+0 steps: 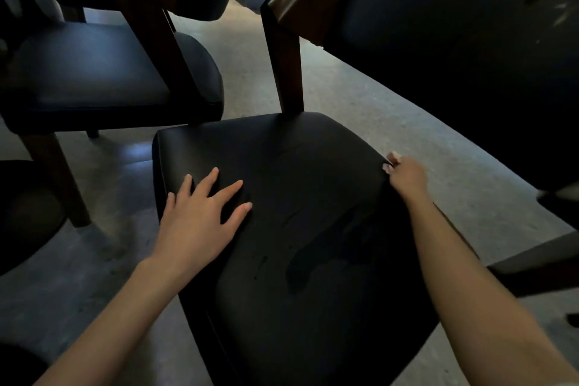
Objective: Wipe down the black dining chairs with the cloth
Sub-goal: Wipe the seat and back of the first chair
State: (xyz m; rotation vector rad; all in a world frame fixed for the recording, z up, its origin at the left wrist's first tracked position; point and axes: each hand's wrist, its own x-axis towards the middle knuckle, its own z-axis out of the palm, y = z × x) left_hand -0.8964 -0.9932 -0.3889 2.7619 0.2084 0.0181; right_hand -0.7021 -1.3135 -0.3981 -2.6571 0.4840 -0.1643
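Right hand unclear
We can't tell what the right hand holds at the seat edge; backrest cut off.

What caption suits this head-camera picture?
Left hand rests flat on a black chair seat; right hand grips its right edge.

Seat middle open, wooden post at rear (backrest overhanging right), second chair close on left

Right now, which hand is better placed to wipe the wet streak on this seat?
Likely left: the left hand lies flat on the seat near the wet streak; the right hand grips its edge.
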